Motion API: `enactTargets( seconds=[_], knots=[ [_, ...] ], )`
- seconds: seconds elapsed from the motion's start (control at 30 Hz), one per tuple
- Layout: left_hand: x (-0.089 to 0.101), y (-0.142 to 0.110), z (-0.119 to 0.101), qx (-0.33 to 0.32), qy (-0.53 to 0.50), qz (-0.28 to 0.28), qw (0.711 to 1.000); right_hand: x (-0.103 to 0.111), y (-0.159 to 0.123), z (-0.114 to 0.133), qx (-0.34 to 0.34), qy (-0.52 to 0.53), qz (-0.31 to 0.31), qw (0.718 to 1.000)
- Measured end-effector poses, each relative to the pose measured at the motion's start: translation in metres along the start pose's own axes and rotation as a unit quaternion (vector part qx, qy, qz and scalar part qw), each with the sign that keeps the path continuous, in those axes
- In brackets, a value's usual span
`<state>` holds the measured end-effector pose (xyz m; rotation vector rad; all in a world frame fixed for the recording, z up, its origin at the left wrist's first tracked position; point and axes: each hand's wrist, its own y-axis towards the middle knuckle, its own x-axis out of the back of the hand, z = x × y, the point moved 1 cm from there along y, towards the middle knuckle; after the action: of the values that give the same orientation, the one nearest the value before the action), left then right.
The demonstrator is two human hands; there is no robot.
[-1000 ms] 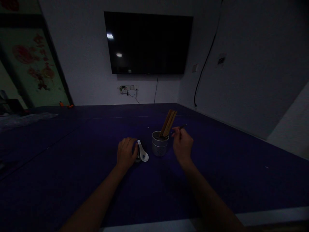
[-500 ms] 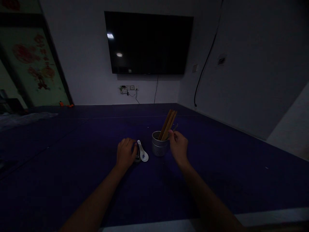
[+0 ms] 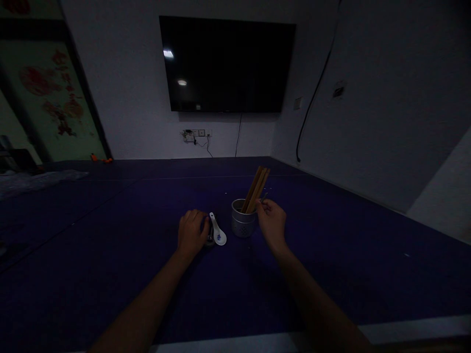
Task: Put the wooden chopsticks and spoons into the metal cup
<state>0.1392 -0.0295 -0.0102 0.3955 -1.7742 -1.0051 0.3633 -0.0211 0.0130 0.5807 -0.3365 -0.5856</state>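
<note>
- chopsticks (image 3: 255, 190) stand slanted in the cup (image 3: 243, 227), which sits upright on the table (image 3: 110, 279); that part looks done.
- right hand (image 3: 272, 220): fingertips pinched narrow on a thin piece (image 3: 264, 197) beside the cup's rim; whether its lower end is inside is hidden.
- left hand (image 3: 192, 232): curled low over a dark item (image 3: 210, 240); cannot tell whether it grips it or only covers it.
- spoon (image 3: 220, 237), white with a blue mark, lies outside the cup, between it and the left hand; like the dark item, it is not in the cup.
- in the way: the chopsticks lean to the right and crowd that side of the cup's mouth.
- around: tv (image 3: 228, 63) on the wall, plastic sheet (image 3: 40, 182) far left, orange bits (image 3: 107, 161) at the back; dim light blurs small details.
</note>
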Motion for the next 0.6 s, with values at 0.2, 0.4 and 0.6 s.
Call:
enactTargets(
  seconds=[0.2, 0.4, 0.6],
  knots=[
    [-0.001, 0.001, 0.000, 0.010, 0.012, 0.016, 1.000, 0.001, 0.000, 0.002, -0.028, 0.027, -0.032, 0.999],
    [-0.004, 0.000, 0.002, 0.041, 0.029, 0.061, 0.997, 0.008, -0.004, 0.017, 0.010, 0.012, -0.103, 0.995],
    [-0.012, -0.003, 0.007, 0.067, 0.020, 0.092, 0.993, 0.006, -0.022, 0.032, 0.138, -0.063, -0.078, 0.985]
  ],
)
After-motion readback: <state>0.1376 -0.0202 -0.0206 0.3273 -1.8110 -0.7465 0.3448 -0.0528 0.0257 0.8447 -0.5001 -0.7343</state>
